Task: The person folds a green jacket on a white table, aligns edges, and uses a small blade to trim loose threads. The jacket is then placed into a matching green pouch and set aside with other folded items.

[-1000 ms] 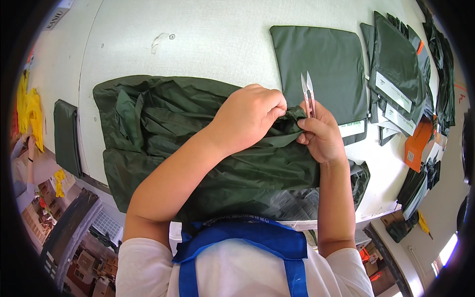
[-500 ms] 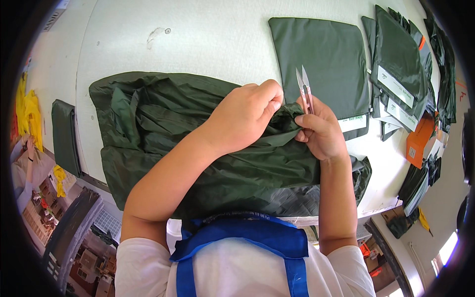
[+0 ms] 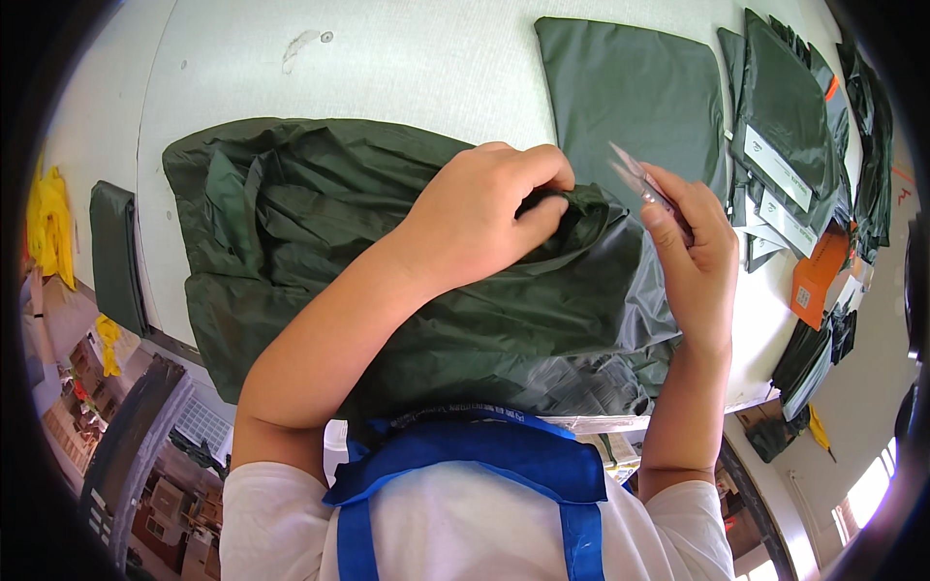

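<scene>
A crumpled dark green garment of thin, shiny cloth (image 3: 320, 261) is spread over the table in front of me. My left hand (image 3: 489, 208) pinches a gathered edge of it between thumb and fingers, near its right end. To the right, apart from the cloth, my right hand (image 3: 699, 247) is closed around small metal thread snips (image 3: 641, 182). Their two pointed blades stand a little apart and point up and left, over a flat, folded dark green piece (image 3: 635, 97). My palm hides part of the snips' handle.
Several dark green packed pieces with white labels (image 3: 780, 165) are piled at the right, beside an orange card (image 3: 819, 276). A dark folded bundle (image 3: 118, 257) rests at the table's left edge. Beyond it hang yellow cloths (image 3: 50, 225), near part of another person.
My right hand with the snips has let go of the cloth and moved right, and the blades now tilt left. My left hand keeps its pinch on the garment, slightly farther right.
</scene>
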The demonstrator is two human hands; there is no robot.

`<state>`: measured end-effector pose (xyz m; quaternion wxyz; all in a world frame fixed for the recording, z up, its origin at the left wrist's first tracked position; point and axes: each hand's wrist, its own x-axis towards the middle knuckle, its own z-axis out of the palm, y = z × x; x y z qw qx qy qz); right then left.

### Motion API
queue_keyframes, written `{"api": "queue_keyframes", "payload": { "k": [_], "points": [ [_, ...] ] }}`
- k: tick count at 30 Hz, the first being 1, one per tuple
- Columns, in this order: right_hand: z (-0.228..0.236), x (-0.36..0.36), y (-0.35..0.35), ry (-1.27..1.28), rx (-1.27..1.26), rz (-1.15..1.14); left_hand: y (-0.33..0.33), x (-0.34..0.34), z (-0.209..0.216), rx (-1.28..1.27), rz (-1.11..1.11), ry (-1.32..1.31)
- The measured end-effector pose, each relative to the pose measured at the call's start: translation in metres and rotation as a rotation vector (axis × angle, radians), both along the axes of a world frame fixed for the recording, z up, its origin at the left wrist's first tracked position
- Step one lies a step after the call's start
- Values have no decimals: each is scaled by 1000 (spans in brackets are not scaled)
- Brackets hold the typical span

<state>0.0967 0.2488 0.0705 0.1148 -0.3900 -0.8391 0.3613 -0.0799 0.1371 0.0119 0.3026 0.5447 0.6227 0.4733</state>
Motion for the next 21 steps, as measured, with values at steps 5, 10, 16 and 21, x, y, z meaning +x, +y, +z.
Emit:
{"api": "queue_keyframes", "payload": {
  "k": [5,10,16,21],
  "points": [
    [15,-3,-5,-98,25,98,0,-1,3,-92,9,20],
    [16,-2,-4,-153,135,173,0,3,1,-75,24,79],
    [18,-7,-7,-181,73,146,-1,5,2,-37,20,131],
    [15,-9,-7,-157,75,148,0,5,3,-69,17,137]
  ]
}}
